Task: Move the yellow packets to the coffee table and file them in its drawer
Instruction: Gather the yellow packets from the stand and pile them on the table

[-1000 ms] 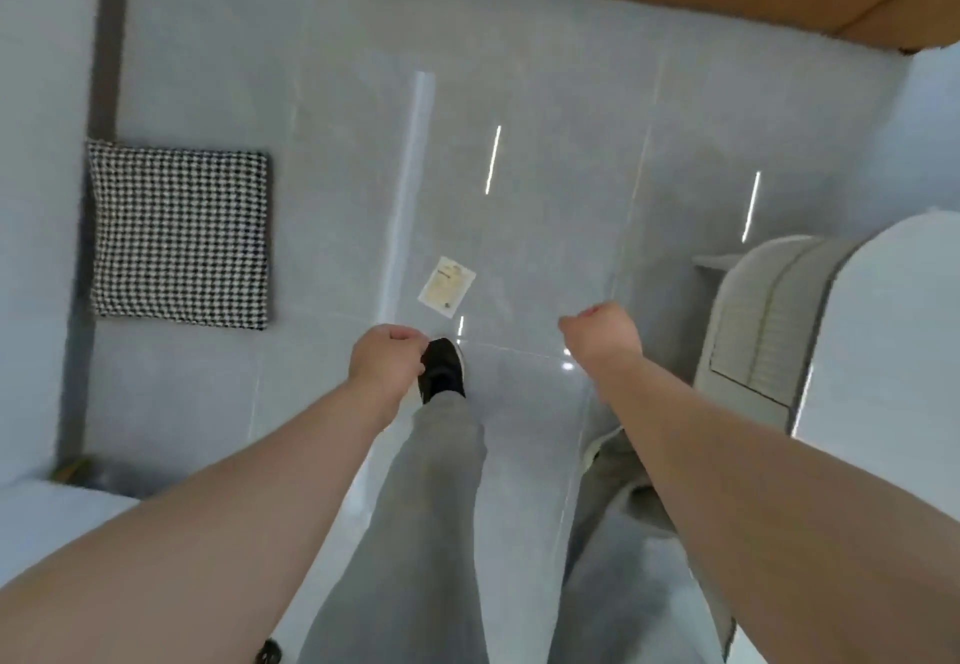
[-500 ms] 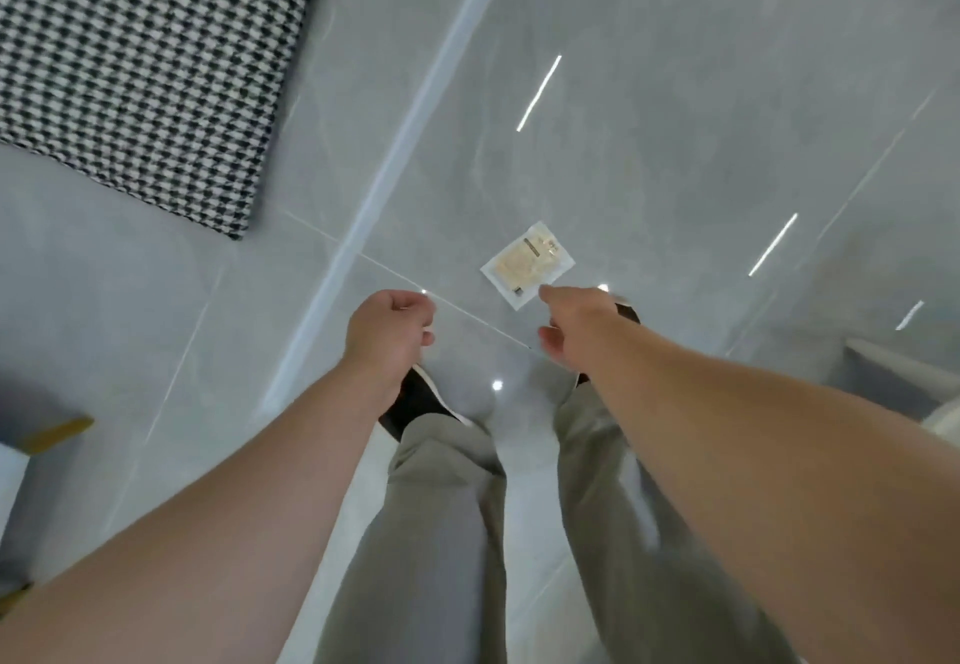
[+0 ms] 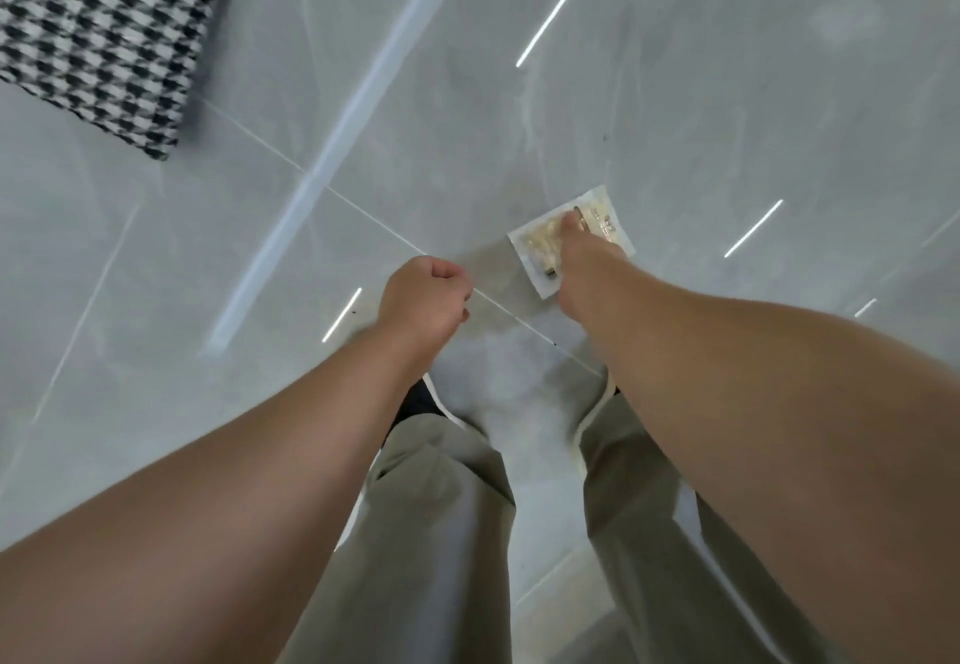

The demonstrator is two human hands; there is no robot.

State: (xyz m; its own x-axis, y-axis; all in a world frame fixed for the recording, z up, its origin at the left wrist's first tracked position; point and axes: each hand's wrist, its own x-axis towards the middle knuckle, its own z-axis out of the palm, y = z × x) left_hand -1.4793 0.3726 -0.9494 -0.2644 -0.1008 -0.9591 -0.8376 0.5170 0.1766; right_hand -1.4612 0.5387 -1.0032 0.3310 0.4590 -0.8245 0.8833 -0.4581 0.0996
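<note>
A pale yellow packet (image 3: 536, 249) with a white border lies flat on the grey tiled floor (image 3: 675, 118), just ahead of my feet. My right hand (image 3: 577, 268) reaches straight down onto it. Its fingers are stretched over the packet's middle, with one fingertip showing on the packet. The hand hides part of the packet, and I see no finger curled under an edge. My left hand (image 3: 422, 301) hangs to the left above the floor, curled into a fist with nothing in it. No coffee table or drawer is in view.
A black-and-white houndstooth cushion (image 3: 93, 24) lies on the floor at the upper left. My legs in beige trousers (image 3: 441, 518) and a dark shoe (image 3: 415, 403) fill the bottom middle. Glossy tiles with light reflections surround the packet.
The view has dropped closer to the floor. My right hand moved forward and down from beside the packet onto it. The left hand stayed in a fist.
</note>
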